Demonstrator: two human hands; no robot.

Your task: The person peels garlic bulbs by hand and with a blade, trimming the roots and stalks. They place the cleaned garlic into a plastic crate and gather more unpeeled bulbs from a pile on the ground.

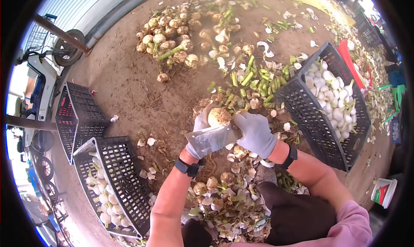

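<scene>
My left hand (200, 125), in a pale grey glove, is closed around a garlic bulb (219, 117) whose brown root side shows. My right hand (255, 133), gloved too, grips a knife with a broad blade (210, 140). That blade reaches leftward just below the bulb and overlaps my left hand in this view; the handle is hidden in my right fist. Beneath my forearms lies a heap of garlic peelings (235, 208), with a few untrimmed bulbs (211, 183) at its far side. Cut green stalks (252, 81) are scattered beyond my right hand.
A pile of untrimmed garlic (168, 35) lies on the dirt floor ahead. To the right stands a black crate (302, 102) of white bulbs; another such crate (129, 178) is at left, beside a dark crate (88, 109). A scooter (41, 81) and a white bucket (384, 192) stand farther out.
</scene>
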